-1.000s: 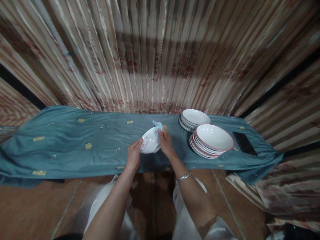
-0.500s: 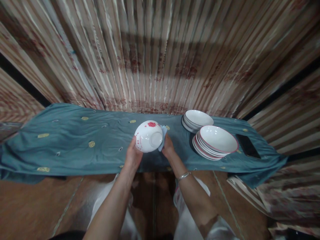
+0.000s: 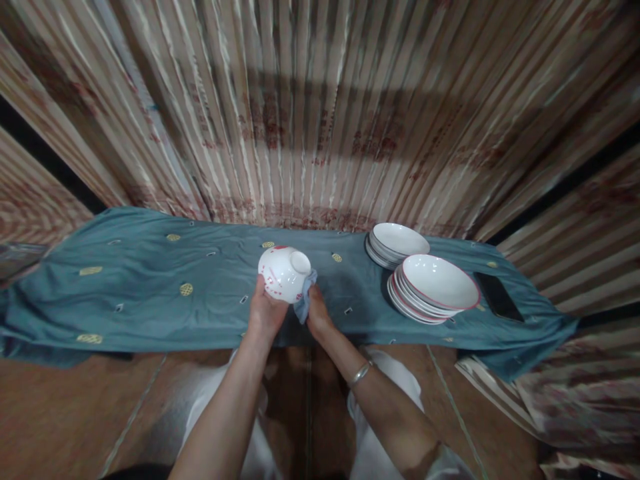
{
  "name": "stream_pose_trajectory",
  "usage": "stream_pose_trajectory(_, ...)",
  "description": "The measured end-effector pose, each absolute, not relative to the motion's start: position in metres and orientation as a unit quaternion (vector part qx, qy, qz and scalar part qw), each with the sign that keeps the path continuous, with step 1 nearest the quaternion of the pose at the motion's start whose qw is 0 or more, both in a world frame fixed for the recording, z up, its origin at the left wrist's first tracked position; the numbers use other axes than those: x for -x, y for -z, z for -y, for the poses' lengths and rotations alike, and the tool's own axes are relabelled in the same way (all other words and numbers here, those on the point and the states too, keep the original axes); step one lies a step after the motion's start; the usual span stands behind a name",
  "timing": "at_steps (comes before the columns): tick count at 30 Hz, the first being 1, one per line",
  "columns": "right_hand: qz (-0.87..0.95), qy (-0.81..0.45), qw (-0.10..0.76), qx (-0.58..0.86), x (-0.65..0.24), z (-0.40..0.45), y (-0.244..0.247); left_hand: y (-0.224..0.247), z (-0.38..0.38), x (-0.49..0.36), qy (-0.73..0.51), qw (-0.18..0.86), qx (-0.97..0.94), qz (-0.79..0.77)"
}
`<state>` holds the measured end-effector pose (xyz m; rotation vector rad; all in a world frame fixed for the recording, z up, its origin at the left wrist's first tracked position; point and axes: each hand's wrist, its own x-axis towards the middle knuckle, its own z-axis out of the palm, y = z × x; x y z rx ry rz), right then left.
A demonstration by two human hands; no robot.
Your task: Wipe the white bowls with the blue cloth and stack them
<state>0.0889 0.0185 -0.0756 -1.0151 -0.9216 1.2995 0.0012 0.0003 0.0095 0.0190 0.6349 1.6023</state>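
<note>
A white bowl (image 3: 281, 275) with red floral marks is held up above the table, tilted so that its foot ring faces up and to the right. My left hand (image 3: 267, 310) is closed on the bowl's left and lower rim. In my right hand (image 3: 319, 311) a light blue cloth (image 3: 305, 303) is gripped and pressed against the bowl's lower right outer side. The bowl's inside is turned away from view.
On the right of the teal tablecloth (image 3: 145, 287) stand a stack of red-rimmed bowls (image 3: 440, 283) and, behind it, a stack of dark-rimmed bowls (image 3: 400, 241). A black phone (image 3: 499, 297) lies beside them. Pleated curtains (image 3: 300, 133) hang behind the table.
The bowl has turned and shifted slightly left, its foot ring now higher. My right hand with the cloth has moved left and down along the bowl's side.
</note>
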Motion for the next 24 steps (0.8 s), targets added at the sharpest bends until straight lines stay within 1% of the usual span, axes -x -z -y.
stream_pose_trajectory(3,0.425,-0.522,0.564,0.479,-0.089,0.000,0.072,-0.010,-0.001,-0.003,-0.719,0.643,-0.020,-0.262)
stream_pose_trajectory(5,0.463,-0.502,0.533,0.499,-0.088,0.009,0.067,-0.010,-0.001,-0.004,-0.726,0.635,-0.027,-0.261)
stream_pose_trajectory(10,0.556,-0.455,0.465,0.517,-0.088,0.023,0.058,-0.011,-0.001,-0.008,-0.723,0.622,-0.033,-0.298)
stream_pose_trajectory(15,0.648,-0.363,0.399,0.537,-0.096,0.033,0.043,-0.010,-0.001,-0.005,-0.718,0.614,-0.034,-0.326)
stream_pose_trajectory(20,0.762,-0.218,0.402,0.459,-0.110,0.036,0.024,-0.001,-0.002,-0.005,-0.714,0.614,-0.042,-0.333)
stream_pose_trajectory(24,0.787,-0.110,0.392,0.463,-0.118,0.033,0.015,0.007,-0.001,-0.011,-0.732,0.587,-0.100,-0.331)
